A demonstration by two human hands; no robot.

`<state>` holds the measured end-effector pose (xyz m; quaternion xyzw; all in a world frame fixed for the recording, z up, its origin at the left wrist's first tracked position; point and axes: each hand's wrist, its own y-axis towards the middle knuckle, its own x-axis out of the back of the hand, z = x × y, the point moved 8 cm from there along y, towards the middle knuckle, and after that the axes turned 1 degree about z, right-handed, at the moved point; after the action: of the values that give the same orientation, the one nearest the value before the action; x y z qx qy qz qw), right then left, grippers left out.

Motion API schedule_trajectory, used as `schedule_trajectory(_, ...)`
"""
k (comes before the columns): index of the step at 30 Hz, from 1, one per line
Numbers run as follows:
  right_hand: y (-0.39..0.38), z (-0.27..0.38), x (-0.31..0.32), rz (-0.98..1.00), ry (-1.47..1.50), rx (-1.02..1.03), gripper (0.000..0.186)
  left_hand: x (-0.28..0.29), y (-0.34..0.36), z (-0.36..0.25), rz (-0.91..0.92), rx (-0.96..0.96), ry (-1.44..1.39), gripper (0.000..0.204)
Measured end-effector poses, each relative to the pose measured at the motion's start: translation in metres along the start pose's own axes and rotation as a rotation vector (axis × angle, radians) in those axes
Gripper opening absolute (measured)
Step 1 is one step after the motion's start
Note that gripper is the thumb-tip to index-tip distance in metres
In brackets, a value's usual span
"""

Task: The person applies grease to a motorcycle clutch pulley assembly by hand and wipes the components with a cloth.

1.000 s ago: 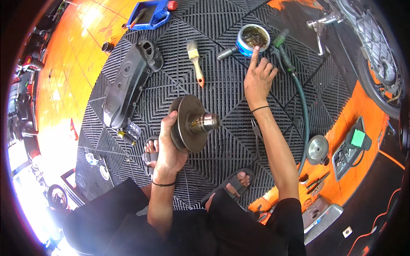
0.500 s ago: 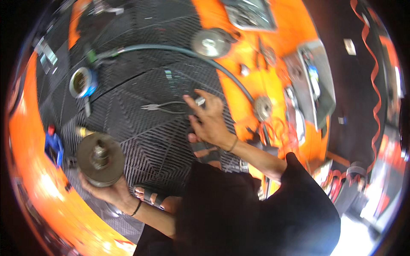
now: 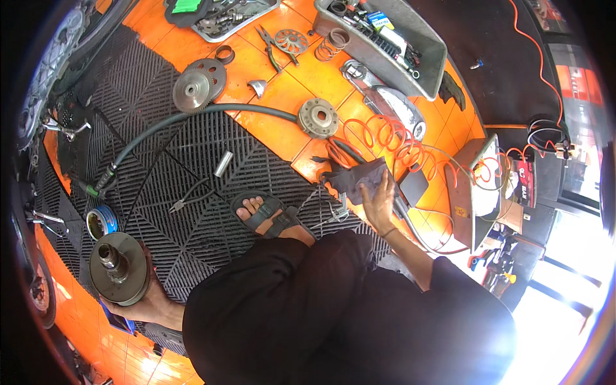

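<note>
My left hand (image 3: 149, 303) supports a round grey metal pulley (image 3: 119, 279) from below and its near side, at the lower left. A stepped metal shaft stands up from the pulley's middle. The pulley covers some of my left fingers. On the right, my right hand (image 3: 382, 204) is closed on a dark cloth (image 3: 360, 178), which bunches up by the coiled orange hose (image 3: 391, 136). Close behind the pulley is a blue round tin (image 3: 102, 221) with brownish contents. Pliers (image 3: 187, 201) and a short shiny metal tube (image 3: 223, 163) lie on the black mat, between my hands.
A grey hose (image 3: 212, 108) arcs over the ribbed mat (image 3: 212, 138) to a flanged metal disc (image 3: 318, 117). Further off are larger discs (image 3: 197, 86), a spring (image 3: 332, 45), a second pair of pliers (image 3: 269, 50) and a grey parts bin (image 3: 385, 58). My sandalled foot (image 3: 264, 215) is between my hands.
My right hand has left the spot near the pliers, moved right and taken hold of the dark cloth. My left hand still holds the pulley. The view has turned.
</note>
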<state>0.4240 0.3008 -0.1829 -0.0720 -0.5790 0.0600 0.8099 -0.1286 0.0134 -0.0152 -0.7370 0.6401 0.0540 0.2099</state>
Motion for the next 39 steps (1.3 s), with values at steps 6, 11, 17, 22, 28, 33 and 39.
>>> schedule_trajectory(6,0.01,0.038,-0.063,0.053,-0.038,-0.072,0.086,-0.02,-0.012,-0.008,0.046,-0.008,-0.009,0.064)
schedule_trajectory(11,0.032,0.003,-0.022,0.035,-0.105,0.06,0.044,-0.018,-0.017,-0.022,0.025,-0.029,-0.056,0.065)
schedule_trajectory(17,0.046,0.009,0.055,-0.083,0.571,0.185,0.028,0.007,-0.005,-0.008,0.065,0.175,-0.36,0.064)
schedule_trajectory(22,0.009,0.17,0.071,0.189,0.765,0.451,0.023,-0.021,-0.026,-0.002,0.244,0.187,-0.477,0.094)
schedule_trajectory(28,-0.03,0.354,0.054,0.373,0.657,0.881,0.028,-0.013,-0.056,-0.005,0.441,0.247,-0.742,0.094)
schedule_trajectory(33,-0.061,0.5,0.091,0.437,0.702,1.31,0.037,0.008,-0.066,-0.001,0.329,0.193,-0.851,0.08)
schedule_trajectory(39,-0.138,0.581,0.103,0.655,0.544,2.061,0.061,-0.016,-0.073,-0.002,0.514,0.272,-0.877,0.066)
